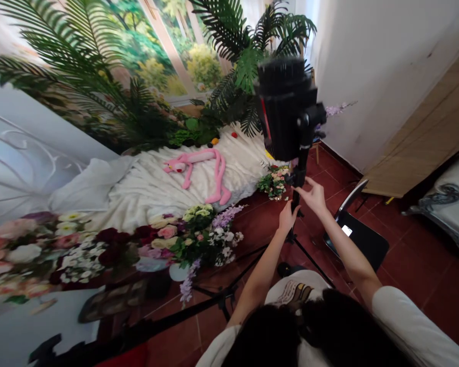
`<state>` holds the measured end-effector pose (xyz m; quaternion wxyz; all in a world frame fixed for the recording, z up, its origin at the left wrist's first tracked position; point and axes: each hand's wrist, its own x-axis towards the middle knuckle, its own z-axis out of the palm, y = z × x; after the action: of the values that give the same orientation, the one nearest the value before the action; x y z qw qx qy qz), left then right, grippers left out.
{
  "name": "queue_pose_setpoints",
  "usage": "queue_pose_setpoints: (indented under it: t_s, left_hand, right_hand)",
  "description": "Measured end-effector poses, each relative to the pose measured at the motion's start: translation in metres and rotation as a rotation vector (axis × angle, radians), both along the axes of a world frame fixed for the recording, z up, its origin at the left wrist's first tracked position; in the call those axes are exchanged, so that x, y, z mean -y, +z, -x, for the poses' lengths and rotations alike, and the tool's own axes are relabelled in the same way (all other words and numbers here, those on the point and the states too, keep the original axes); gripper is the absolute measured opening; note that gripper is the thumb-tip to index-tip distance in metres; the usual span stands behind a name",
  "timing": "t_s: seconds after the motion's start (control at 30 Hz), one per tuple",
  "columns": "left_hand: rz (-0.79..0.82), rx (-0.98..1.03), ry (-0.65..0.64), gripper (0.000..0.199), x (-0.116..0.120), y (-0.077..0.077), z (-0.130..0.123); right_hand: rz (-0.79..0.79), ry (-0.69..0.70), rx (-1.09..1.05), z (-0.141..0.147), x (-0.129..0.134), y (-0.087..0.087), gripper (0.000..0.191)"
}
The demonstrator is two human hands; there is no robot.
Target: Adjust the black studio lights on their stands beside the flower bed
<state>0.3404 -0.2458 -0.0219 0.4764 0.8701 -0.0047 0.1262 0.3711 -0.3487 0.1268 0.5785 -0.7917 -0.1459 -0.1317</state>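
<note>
A black studio light (279,112) stands upright in front of me on a light stand (291,237) with spread legs. My left hand (288,218) is wrapped around the stand's pole, a little below the lamp. Slightly higher and to the right, my right hand (312,197) has its fingers closed at the pole just under the lamp's bracket (299,171). Whether those fingers pinch a knob or the pole itself is hard to make out.
A pink plush toy (199,160) lies on a white furry cover (145,178). Artificial flowers (191,232) line its front, palm fronds (248,30) its back. A black chair (361,239) with a lit phone (346,231) is at right. Another black stand (183,306) crosses the lower left.
</note>
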Motion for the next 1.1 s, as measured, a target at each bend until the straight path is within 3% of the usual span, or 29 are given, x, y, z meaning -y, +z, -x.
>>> queue_pose_setpoints:
  t_s: [0.07,0.13,0.23,0.33,0.47,0.6,0.7,0.83,0.93,1.1]
  left_hand:
    - [-0.011,-0.018,0.016,0.042,0.001,0.003,0.001]
    - [-0.031,-0.032,0.030,0.041,0.002,0.003,0.001]
    - [-0.049,-0.033,0.043,0.040,0.002,0.002,0.001]
    - [-0.049,-0.030,0.045,0.040,0.001,0.001,0.002]
    - [-0.066,-0.023,0.032,0.041,0.000,-0.001,0.002]
    - [-0.091,-0.025,0.042,0.044,0.001,-0.002,0.002]
    - [-0.094,-0.025,0.047,0.045,0.001,-0.001,0.002]
    - [-0.089,-0.029,0.042,0.045,0.001,-0.001,0.002]
    - [-0.086,-0.032,0.046,0.045,0.001,-0.002,0.002]
    - [-0.058,-0.043,0.054,0.044,0.002,-0.002,0.002]
  right_hand:
    - [-0.009,0.007,0.071,-0.003,-0.002,0.025,0.041]
    - [-0.016,0.012,0.108,-0.005,-0.004,0.037,0.043]
    - [-0.055,0.008,0.121,-0.003,-0.005,0.033,0.046]
    - [-0.155,0.013,0.060,0.006,0.000,0.009,0.045]
    - [-0.221,0.071,-0.173,0.025,0.018,-0.044,0.038]
    - [-0.159,0.003,-0.383,0.042,0.034,-0.100,0.036]
    - [-0.242,-0.057,-0.477,0.047,0.033,-0.127,0.026]
    - [-0.655,-0.090,-0.853,0.041,0.023,-0.141,0.007]
    - [-0.921,-0.036,-1.129,0.035,0.021,-0.143,0.017]
    - [-1.246,0.011,-1.300,0.034,0.023,-0.147,0.023]
